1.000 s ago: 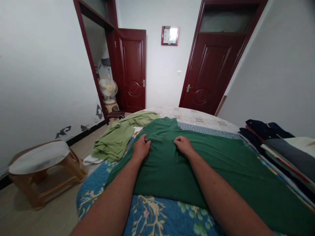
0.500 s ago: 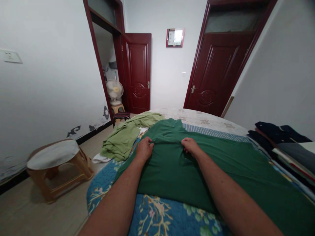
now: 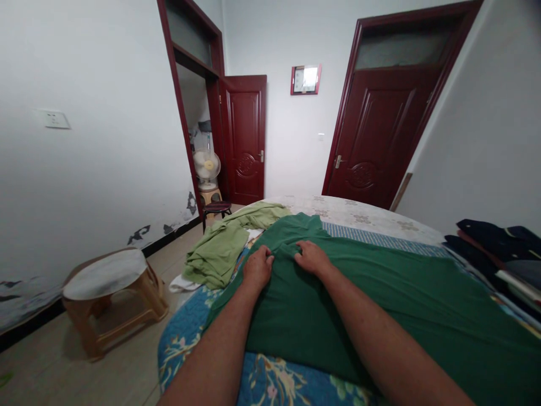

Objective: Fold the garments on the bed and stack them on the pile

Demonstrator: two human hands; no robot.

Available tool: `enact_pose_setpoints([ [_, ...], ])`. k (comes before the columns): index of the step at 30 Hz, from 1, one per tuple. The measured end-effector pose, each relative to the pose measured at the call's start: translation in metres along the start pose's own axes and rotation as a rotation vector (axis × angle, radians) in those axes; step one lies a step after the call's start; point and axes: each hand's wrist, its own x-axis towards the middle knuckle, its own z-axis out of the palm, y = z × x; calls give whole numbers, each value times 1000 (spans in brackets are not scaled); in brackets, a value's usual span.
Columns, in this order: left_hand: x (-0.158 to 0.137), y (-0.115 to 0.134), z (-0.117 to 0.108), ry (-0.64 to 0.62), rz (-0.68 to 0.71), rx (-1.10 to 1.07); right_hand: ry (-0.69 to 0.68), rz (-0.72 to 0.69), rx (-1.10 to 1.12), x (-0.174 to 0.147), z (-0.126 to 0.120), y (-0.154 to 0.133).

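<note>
A large dark green garment lies spread across the table, loosely wrinkled near its far left part. On its left side, my left hand pinches the cloth between thumb and fingers. A short way to the right, my right hand has its fingers curled down on the same garment, gathering a small crease. Exactly how much fabric the right fingertips hold is hidden. Beyond my left hand lies a crumpled light green garment, with a bit of white cloth showing under it.
A blue floral quilted cover and a pale patterned tablecloth cover the round table. Folded dark clothes are stacked at the right. A plastic stool stands left on the floor. Farther back are a fan and an open door.
My right hand has moved left, closer to my left hand, and the stretched fold between them has slackened. The view has tilted up and turned slightly left.
</note>
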Motion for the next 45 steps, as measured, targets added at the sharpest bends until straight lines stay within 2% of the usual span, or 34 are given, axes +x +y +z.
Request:
enact_pose_setpoints([
  [5, -1, 2, -2, -8, 1, 3, -92, -8, 23, 11, 8, -1],
  [12, -3, 4, -5, -45, -32, 18, -95, -21, 68, 13, 7, 9],
  [19, -5, -1, -4, -122, 108, -39, -107, -15, 142, 15, 13, 11],
  [23, -6, -4, -7, -120, 165, -85, -125, -24, 157, 14, 9, 13],
  [31, -5, -7, -9, -137, 63, -79, 43, -57, 355, -2, -8, 18],
  [34, -5, -6, -11, -115, 41, -45, 45, -122, 401, -8, -23, 16],
  [38, -7, -10, -28, -217, 93, -38, 54, -191, 323, -18, -40, 13],
  [42, -9, -18, -49, -350, 164, -20, 169, -144, 230, -30, -45, 13],
  [45, -10, -21, -56, -380, 188, 4, 211, -148, 159, -41, -48, 11],
])
